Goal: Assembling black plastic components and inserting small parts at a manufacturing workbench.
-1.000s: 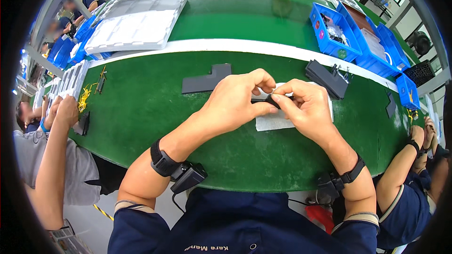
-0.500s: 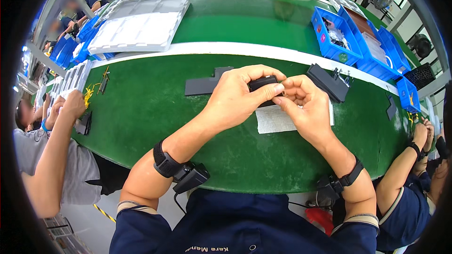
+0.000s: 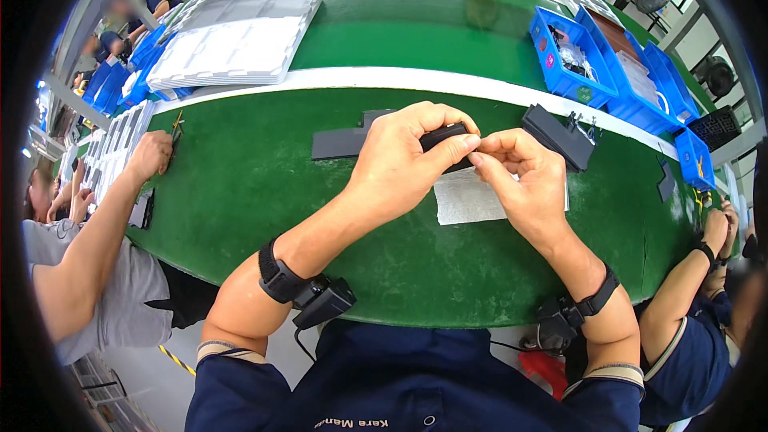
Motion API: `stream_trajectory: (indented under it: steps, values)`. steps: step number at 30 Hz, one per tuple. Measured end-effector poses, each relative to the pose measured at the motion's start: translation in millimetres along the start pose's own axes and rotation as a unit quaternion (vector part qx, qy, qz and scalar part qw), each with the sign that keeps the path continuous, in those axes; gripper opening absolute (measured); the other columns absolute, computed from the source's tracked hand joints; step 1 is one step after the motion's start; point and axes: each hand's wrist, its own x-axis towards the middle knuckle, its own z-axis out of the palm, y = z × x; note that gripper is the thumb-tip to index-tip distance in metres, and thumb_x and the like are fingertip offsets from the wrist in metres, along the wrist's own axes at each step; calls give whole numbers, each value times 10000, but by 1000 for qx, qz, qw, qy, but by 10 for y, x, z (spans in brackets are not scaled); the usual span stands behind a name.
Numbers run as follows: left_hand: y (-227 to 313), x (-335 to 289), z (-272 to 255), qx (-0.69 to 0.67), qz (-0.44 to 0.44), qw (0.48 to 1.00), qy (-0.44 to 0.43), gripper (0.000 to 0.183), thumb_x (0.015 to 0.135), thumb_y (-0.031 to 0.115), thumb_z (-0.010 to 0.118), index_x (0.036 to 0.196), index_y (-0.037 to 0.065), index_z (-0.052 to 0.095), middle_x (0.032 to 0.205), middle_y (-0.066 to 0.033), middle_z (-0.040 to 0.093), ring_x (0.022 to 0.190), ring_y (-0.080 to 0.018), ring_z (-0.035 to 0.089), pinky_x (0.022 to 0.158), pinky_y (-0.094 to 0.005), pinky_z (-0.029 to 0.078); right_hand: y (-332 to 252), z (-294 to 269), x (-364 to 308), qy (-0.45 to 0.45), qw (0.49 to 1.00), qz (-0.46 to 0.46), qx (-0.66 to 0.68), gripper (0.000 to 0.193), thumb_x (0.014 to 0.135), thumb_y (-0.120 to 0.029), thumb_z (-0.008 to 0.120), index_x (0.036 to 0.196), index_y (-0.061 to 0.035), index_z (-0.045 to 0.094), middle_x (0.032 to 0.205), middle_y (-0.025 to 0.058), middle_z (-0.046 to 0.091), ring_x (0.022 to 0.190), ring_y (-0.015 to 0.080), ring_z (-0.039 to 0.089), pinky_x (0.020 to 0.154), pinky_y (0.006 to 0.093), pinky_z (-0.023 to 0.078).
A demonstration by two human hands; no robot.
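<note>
Over the green table, my left hand (image 3: 396,160) grips a small black block-shaped part (image 3: 442,137) between thumb and fingers. My right hand (image 3: 532,172) is closed in a pinch against the part's right end. Whatever lies between its fingertips is too small and covered to make out. A white cloth or paper sheet (image 3: 472,202) lies flat under the hands. Behind my left hand rest flat dark grey pieces (image 3: 336,145), partly covered by it. To the right of my right hand sits a stack of black flat pieces (image 3: 558,138) with small dark bits beside it.
Blue bins (image 3: 572,64) holding cables and parts stand at the far right, with a smaller blue bin (image 3: 693,158) nearer. White trays (image 3: 232,44) are stacked at the far left. One co-worker's hand (image 3: 150,154) reaches in on the left; another person (image 3: 688,336) works at right.
The black part has turned in my left hand, so a narrower side shows. My right fingertips stay against its end. The left co-worker's hand has moved away from the yellow pieces toward the thin tools.
</note>
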Motion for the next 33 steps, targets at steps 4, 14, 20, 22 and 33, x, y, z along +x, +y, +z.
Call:
stream_trajectory:
  steps: [4, 14, 20, 22, 33]
  values:
    - [-15, -6, -7, -1, 2, 1000, -5, 168, 888, 176, 691, 969, 29, 691, 843, -33, 651, 769, -108, 595, 696, -268, 482, 2, 0, -5, -9, 1000, 8, 0, 94, 852, -42, 711, 887, 26, 655, 754, 69, 690, 669, 107, 666, 620, 238, 528]
    - [-38, 110, -216, 29, 5, 998, -55, 231, 841, 118, 737, 1048, 24, 699, 878, 2, 684, 798, -64, 587, 747, -246, 497, 5, -116, 52, -124, 982, 120, 82, 135, 879, -84, 687, 958, 25, 677, 826, 74, 694, 686, 105, 640, 616, 240, 504]
    - [-426, 266, -692, 179, -20, 982, -55, 256, 923, 205, 641, 1077, 12, 709, 913, -71, 715, 804, -122, 624, 776, -278, 497, 142, -403, 242, -9, 911, -143, -387, 326, 725, -97, 769, 1021, 13, 690, 1044, 150, 691, 1000, 345, 613, 874, 423, 489]
    - [-494, 298, -726, 195, -23, 979, -53, 264, 926, 217, 639, 1072, 10, 712, 925, -89, 723, 812, -138, 637, 782, -288, 500, 254, -521, 263, 3, 884, -138, -447, 322, 726, -85, 764, 1021, 19, 687, 1049, 151, 689, 997, 350, 612, 871, 421, 489]
    - [-420, 190, -414, 231, 80, 969, 28, 238, 899, 215, 680, 1052, 37, 718, 973, -105, 703, 833, -181, 641, 735, -311, 498, 385, -753, 337, -16, 884, -16, -467, 351, 751, -106, 757, 1059, 39, 670, 956, 243, 679, 940, 397, 634, 851, 468, 493]
